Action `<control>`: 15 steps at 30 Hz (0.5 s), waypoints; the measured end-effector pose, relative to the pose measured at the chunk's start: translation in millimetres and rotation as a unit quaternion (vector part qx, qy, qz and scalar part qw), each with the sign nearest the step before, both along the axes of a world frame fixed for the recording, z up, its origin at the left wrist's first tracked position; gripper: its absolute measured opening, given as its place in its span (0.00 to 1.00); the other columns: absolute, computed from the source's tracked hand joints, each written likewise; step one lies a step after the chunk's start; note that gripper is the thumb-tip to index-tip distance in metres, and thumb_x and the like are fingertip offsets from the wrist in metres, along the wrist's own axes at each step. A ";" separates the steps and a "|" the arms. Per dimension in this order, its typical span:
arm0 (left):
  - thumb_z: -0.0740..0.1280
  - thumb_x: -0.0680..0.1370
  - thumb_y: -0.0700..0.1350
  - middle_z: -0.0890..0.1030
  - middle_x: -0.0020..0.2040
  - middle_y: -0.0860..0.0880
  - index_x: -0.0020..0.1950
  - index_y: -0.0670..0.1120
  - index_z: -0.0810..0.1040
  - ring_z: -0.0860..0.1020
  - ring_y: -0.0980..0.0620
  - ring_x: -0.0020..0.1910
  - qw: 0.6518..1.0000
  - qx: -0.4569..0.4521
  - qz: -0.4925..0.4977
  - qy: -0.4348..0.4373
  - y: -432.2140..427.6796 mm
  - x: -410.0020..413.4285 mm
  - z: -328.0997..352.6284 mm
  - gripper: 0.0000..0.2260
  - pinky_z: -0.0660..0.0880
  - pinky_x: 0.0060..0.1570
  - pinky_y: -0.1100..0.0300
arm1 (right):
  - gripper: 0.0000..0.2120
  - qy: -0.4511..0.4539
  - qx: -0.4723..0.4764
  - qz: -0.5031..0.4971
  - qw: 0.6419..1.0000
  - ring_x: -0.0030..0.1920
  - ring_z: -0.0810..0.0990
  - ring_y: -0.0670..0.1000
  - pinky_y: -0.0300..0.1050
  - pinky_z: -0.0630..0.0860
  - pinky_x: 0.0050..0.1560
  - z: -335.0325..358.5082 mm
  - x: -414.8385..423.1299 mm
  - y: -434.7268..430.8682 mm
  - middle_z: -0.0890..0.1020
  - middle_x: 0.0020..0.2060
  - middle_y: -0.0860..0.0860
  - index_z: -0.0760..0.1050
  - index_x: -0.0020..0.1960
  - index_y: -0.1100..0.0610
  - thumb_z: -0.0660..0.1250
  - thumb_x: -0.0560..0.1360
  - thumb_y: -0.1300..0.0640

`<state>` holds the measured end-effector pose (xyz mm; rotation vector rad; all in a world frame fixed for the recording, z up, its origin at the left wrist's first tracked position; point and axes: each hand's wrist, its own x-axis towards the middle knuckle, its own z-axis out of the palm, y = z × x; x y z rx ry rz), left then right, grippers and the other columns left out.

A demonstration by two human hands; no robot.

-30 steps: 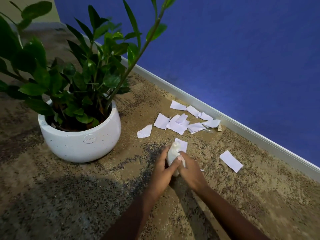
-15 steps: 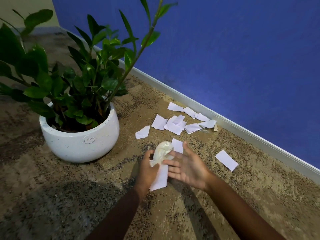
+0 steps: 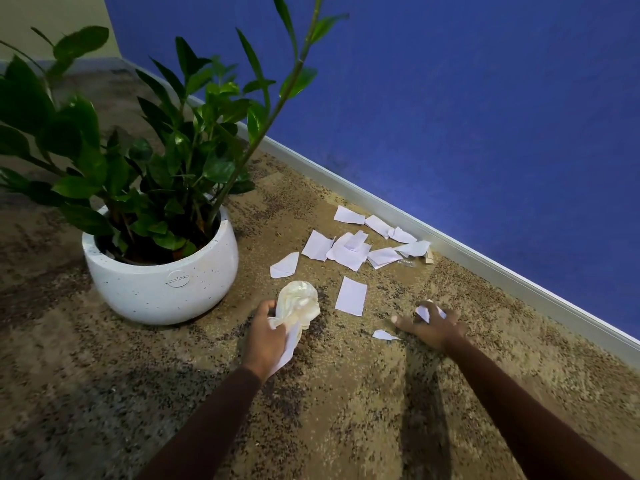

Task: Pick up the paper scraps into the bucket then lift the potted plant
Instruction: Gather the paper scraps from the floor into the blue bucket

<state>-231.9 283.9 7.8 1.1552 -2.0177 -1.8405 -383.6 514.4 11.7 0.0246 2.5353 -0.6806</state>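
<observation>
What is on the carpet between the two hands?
In the head view, a rectangular scrap and a small torn scrap lie on the carpet between the left hand and the right hand.

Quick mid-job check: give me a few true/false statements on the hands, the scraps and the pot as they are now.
1. The left hand holds a crumpled wad. True.
2. The right hand rests on the pot. False: its fingers curl over a scrap on the carpet, well apart from the pot.
3. Every scrap is off the floor. False: a pile lies near the baseboard.
4. The pot stands upright on the carpet. True.
</observation>
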 end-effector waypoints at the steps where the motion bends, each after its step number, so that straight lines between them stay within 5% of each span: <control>1: 0.60 0.75 0.28 0.79 0.58 0.37 0.61 0.40 0.72 0.78 0.38 0.57 1.000 0.003 0.002 0.000 -0.4 -0.2 -0.6 0.16 0.74 0.60 0.44 | 0.43 0.000 -0.018 0.020 1.000 0.73 0.60 0.61 0.57 0.59 0.71 -0.8 5.2 -6.4 0.60 0.74 0.61 0.57 0.74 0.52 0.70 0.66 0.36; 4: 0.61 0.75 0.29 0.79 0.57 0.37 0.61 0.41 0.72 0.78 0.39 0.56 1.000 0.001 0.003 0.000 0.7 0.1 0.3 0.17 0.75 0.58 0.46 | 0.41 0.046 0.050 0.100 0.993 0.74 0.56 0.61 0.57 0.57 0.72 -4.9 21.6 -22.0 0.57 0.75 0.58 0.62 0.72 0.50 0.71 0.64 0.35; 7: 0.61 0.75 0.30 0.79 0.57 0.39 0.62 0.42 0.72 0.78 0.40 0.55 1.000 -0.012 -0.007 -0.009 2.9 0.5 4.8 0.17 0.75 0.57 0.47 | 0.31 0.103 0.087 0.151 0.979 0.67 0.63 0.59 0.49 0.63 0.66 -7.7 32.3 -31.9 0.66 0.66 0.59 0.67 0.68 0.47 0.71 0.67 0.41; 12: 0.60 0.76 0.29 0.78 0.58 0.38 0.63 0.41 0.71 0.77 0.43 0.54 1.000 -0.008 -0.016 -0.009 4.0 3.6 12.7 0.17 0.74 0.59 0.48 | 0.11 0.151 0.025 0.157 0.976 0.54 0.77 0.56 0.41 0.68 0.45 -5.5 35.6 -40.7 0.78 0.54 0.60 0.77 0.55 0.59 0.67 0.74 0.58; 15: 0.58 0.76 0.28 0.77 0.59 0.36 0.63 0.39 0.71 0.76 0.44 0.52 1.000 0.000 -0.008 -0.001 0.9 6.6 15.2 0.17 0.74 0.57 0.50 | 0.13 0.148 -0.002 0.140 0.979 0.47 0.77 0.54 0.38 0.64 0.42 -4.1 35.7 -52.0 0.81 0.54 0.61 0.76 0.59 0.61 0.64 0.76 0.60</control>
